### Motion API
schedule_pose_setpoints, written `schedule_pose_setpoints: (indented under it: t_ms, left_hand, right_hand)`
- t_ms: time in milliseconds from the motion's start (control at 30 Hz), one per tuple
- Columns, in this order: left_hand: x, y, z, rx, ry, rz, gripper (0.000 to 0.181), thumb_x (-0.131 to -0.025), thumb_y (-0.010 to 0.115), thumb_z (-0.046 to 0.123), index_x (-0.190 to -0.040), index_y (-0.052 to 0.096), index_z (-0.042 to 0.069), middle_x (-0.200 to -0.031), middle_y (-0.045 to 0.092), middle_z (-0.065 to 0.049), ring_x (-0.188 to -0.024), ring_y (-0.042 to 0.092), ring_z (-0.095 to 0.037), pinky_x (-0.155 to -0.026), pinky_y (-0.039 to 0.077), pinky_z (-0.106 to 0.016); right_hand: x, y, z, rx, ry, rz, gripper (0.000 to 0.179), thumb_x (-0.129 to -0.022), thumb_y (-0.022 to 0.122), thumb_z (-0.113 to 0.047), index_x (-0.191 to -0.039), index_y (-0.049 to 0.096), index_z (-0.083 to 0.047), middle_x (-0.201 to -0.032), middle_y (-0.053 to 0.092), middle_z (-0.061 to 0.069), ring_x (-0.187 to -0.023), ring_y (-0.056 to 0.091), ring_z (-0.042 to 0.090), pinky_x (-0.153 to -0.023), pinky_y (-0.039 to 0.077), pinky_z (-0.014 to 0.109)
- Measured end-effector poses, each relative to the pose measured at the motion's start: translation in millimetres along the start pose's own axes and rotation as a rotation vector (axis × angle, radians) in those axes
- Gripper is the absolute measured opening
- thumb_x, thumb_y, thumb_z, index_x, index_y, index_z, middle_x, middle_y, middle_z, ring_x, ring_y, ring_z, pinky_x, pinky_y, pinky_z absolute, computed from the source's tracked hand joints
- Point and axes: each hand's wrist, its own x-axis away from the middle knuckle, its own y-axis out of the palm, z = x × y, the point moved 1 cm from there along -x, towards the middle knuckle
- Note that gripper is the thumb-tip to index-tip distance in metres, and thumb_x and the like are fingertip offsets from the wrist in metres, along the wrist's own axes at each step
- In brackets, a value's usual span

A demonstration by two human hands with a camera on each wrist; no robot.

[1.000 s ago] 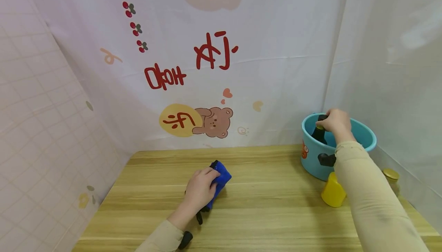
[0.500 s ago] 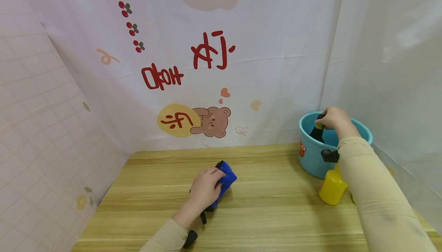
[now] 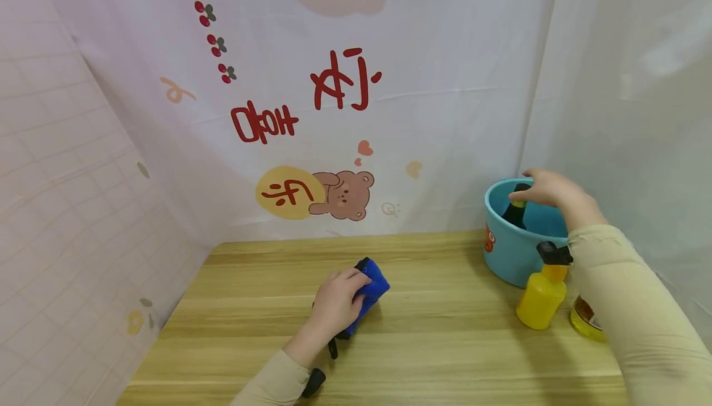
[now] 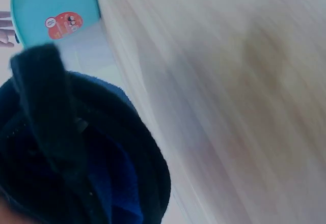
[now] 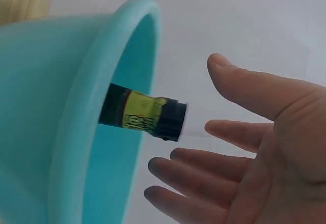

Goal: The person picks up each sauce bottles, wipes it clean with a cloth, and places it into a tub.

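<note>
Right hand [image 5: 270, 178] has its thumb and fingers spread wide apart and holds nothing; in the right wrist view a gap is seen between it and the neck of one dark bottle [image 3: 514, 214]; left hand [image 3: 336, 298] grips one blue cloth bag [image 3: 375, 283], with the fingers bent over its top. The dark bottle stands a little leaning inside one light blue bucket [image 3: 503, 250], its neck coming out past the rim; the bag is well apart from it, over the wooden table [image 3: 423, 350], and whether its underside touches the wood I cannot tell; it has a black border and one black strap [image 3: 332, 348].

Just in front of the bucket is one yellow spray bottle [image 3: 538, 302] with a black head; near this, one jar [image 3: 586, 322] with yellow content, partly hidden by the right sleeve [image 3: 623, 288].

On the neck of the dark bottle is a yellow-green label [image 5: 138, 112], whose printing I cannot read with certainty; the bucket carries one red sticker [image 4: 65, 24], its writing too small; behind, a white sheet [image 3: 445, 115] shows red characters turned sideways, three pairs of cherries [image 3: 216, 44] and one brown bear [image 3: 349, 196].
</note>
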Motion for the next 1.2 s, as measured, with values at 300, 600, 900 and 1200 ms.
schedule_pose_setpoints:
  t_ms: [300,600,900,1200]
  left_hand:
    - [-4.3,0.3,3.1,0.045,-0.044,0.032,0.026,-0.081,0.08,0.005,-0.104,0.074,0.015,-0.105,0.069,-0.001,-0.091,0.065,-0.026,-0.077,0.056,-0.04]
    - [-9.4,0.4,7.1,0.07,-0.074,0.044,0.028,-0.081,0.079,0.004,-0.106,0.075,0.015,-0.107,0.069,-0.001,-0.097,0.066,-0.024,-0.086,0.053,-0.039]
    - [-13.3,4.0,17.9,0.141,-0.101,0.06,0.026,-0.081,0.079,0.003,-0.105,0.075,0.013,-0.106,0.069,-0.001,-0.102,0.065,-0.023,-0.091,0.052,-0.04]
    - [-12.7,14.8,25.8,0.23,-0.129,0.141,0.028,-0.079,0.08,0.002,-0.104,0.075,0.014,-0.104,0.069,-0.001,-0.098,0.065,-0.022,-0.086,0.054,-0.038]
  right_hand:
    - [29.5,1,2,0.02,-0.103,0.08,0.086,-0.095,0.064,-0.045,-0.147,0.026,0.012,-0.137,0.038,0.044,-0.12,0.039,0.061,-0.093,0.035,0.073]
    - [70.4,8,16,0.01,-0.155,0.162,0.082,-0.097,0.062,-0.042,-0.149,0.027,0.01,-0.136,0.042,0.042,-0.123,0.04,0.058,-0.094,0.034,0.072]
    - [100.3,33,31,-0.034,-0.213,0.269,0.074,-0.097,0.065,-0.035,-0.148,0.033,0.007,-0.133,0.047,0.04,-0.117,0.046,0.058,-0.089,0.037,0.071]
    - [119.7,63,46,-0.174,-0.26,0.447,0.064,-0.093,0.072,-0.023,-0.144,0.044,0.003,-0.132,0.053,0.031,-0.11,0.058,0.038,-0.082,0.048,0.014]
